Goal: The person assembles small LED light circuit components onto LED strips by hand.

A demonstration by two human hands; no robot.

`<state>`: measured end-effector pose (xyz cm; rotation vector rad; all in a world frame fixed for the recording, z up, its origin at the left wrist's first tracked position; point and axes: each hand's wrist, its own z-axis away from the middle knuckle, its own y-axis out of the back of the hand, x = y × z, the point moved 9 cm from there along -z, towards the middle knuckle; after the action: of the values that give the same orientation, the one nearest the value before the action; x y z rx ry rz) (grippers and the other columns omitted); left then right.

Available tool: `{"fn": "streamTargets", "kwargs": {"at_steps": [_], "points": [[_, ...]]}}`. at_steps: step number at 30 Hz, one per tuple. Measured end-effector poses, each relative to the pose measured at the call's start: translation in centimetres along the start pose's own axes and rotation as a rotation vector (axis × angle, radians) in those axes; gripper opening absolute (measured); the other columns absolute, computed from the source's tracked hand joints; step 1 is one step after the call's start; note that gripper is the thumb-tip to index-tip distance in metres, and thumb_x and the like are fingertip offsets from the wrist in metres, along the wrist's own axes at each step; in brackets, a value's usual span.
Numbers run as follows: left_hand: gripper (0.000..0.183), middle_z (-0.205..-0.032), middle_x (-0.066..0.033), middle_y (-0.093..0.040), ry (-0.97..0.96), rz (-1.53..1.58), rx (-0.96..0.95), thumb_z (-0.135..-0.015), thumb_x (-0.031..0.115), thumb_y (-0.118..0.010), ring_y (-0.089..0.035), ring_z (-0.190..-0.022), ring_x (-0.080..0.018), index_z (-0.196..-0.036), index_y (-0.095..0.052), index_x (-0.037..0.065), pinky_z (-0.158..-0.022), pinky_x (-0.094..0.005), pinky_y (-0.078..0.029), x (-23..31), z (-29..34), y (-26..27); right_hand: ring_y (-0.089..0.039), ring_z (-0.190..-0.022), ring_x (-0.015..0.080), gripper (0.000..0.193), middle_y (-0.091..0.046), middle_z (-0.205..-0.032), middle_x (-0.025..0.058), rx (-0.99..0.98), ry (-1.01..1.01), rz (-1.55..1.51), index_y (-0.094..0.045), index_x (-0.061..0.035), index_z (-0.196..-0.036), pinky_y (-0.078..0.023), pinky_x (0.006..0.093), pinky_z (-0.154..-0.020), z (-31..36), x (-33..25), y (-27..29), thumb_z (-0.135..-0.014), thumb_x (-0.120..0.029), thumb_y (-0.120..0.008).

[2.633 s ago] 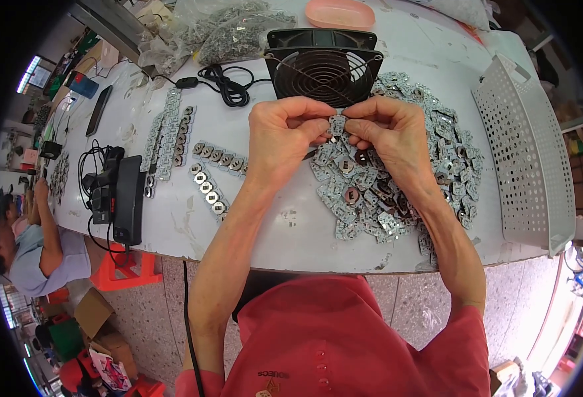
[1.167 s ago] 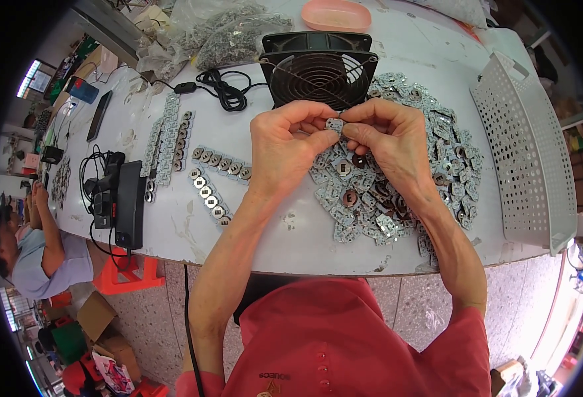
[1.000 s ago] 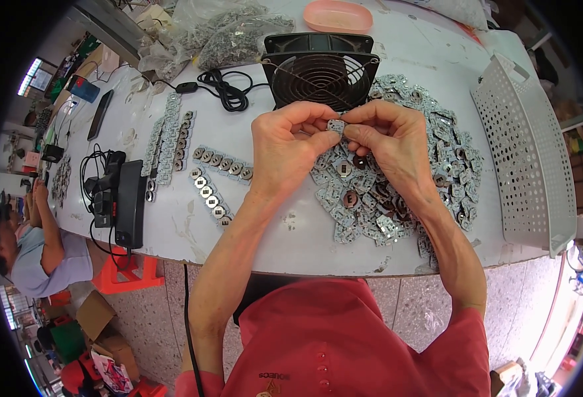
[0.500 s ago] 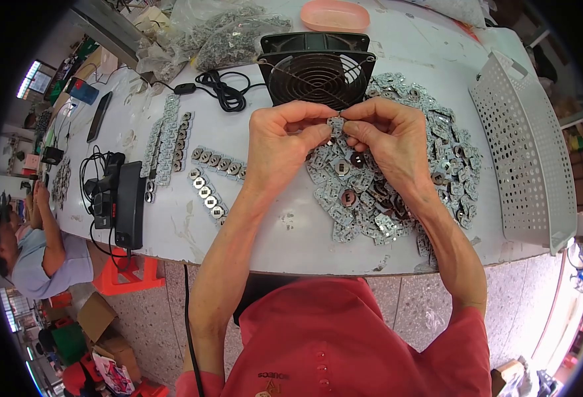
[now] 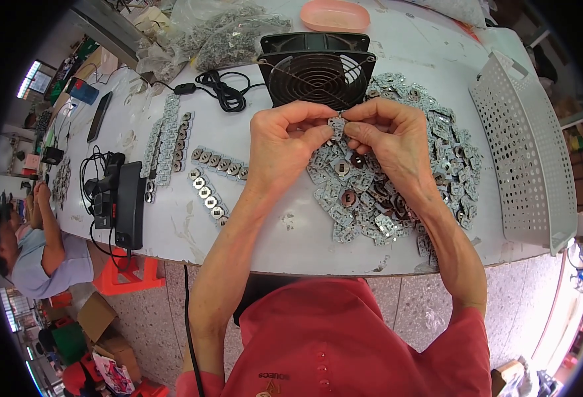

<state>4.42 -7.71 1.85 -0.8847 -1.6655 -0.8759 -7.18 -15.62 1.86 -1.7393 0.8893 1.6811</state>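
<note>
Both hands meet above the table, just in front of a black fan (image 5: 318, 76). Between them they pinch a small silvery metal plate (image 5: 336, 124) with holes in it. My left hand (image 5: 279, 142) grips its left side by thumb and forefinger, and my right hand (image 5: 397, 142) has the right side the same way. Under and beside my right hand spreads a loose pile of similar small metal plates (image 5: 450, 142), some with dark or shiny round discs. Several neat rows of these parts (image 5: 167, 145) lie to the left, and shorter rows with round discs (image 5: 206, 192) sit nearer my left forearm.
A white perforated basket (image 5: 526, 159) stands at the right edge. A pink tray (image 5: 335, 16) and bags of small parts (image 5: 232, 33) lie at the back. Coiled black cable (image 5: 228, 92) and a black power strip (image 5: 129, 205) are leftward. Another person (image 5: 43, 248) sits far left.
The plate has turned slightly between my fingertips. Both hands stay nearly in place, still pinching it.
</note>
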Motion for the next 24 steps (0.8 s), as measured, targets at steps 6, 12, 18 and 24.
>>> {"fn": "streamTargets", "kwargs": {"at_steps": [6,12,18,24], "points": [[0.019,-0.075,-0.0048,-0.064,0.011,0.094,0.024,-0.070,-0.008,-0.061,-0.059,-0.069,-0.0086,-0.087,-0.066,-0.002,-0.062,-0.0210,-0.048,-0.1,0.0,0.1,-0.057,-0.056,0.0088,0.010,-0.063,-0.066,0.0074,-0.005,0.008,-0.004,-0.064,0.0041,-0.082,-0.047,0.0205,-0.053,0.0,0.1,0.0,-0.074,0.004,-0.060],[0.019,-0.075,-0.0050,-0.064,-0.019,0.093,0.030,-0.070,-0.009,-0.061,-0.058,-0.068,-0.0085,-0.087,-0.066,-0.002,-0.061,-0.0208,-0.048,0.1,0.1,0.1,-0.057,-0.056,0.0088,0.009,-0.063,-0.066,0.0073,-0.004,0.031,-0.009,-0.064,0.0043,-0.082,-0.047,0.0206,-0.052,0.0,-0.1,0.0,-0.074,0.004,-0.060],[0.019,-0.075,-0.0065,-0.064,0.047,0.138,0.040,-0.070,-0.009,-0.061,-0.058,-0.065,-0.0086,-0.087,-0.066,-0.004,-0.057,-0.0201,-0.048,-0.3,0.1,0.2,-0.057,-0.055,0.0090,0.009,-0.062,-0.066,0.0073,-0.015,0.000,-0.004,-0.064,0.0047,-0.081,-0.047,0.0206,-0.052,0.0,0.1,-0.1,-0.073,0.003,-0.060],[0.018,-0.077,-0.0087,-0.065,0.152,0.229,-0.015,-0.073,-0.007,-0.061,-0.060,-0.064,-0.0110,-0.090,-0.065,-0.005,-0.058,-0.0213,-0.050,-1.0,0.0,0.1,-0.056,-0.054,0.0090,0.009,-0.062,-0.065,0.0074,-0.052,-0.027,-0.027,-0.064,0.0050,-0.082,-0.046,0.0206,-0.050,0.1,-0.1,-0.2,-0.074,0.002,-0.061]]}}
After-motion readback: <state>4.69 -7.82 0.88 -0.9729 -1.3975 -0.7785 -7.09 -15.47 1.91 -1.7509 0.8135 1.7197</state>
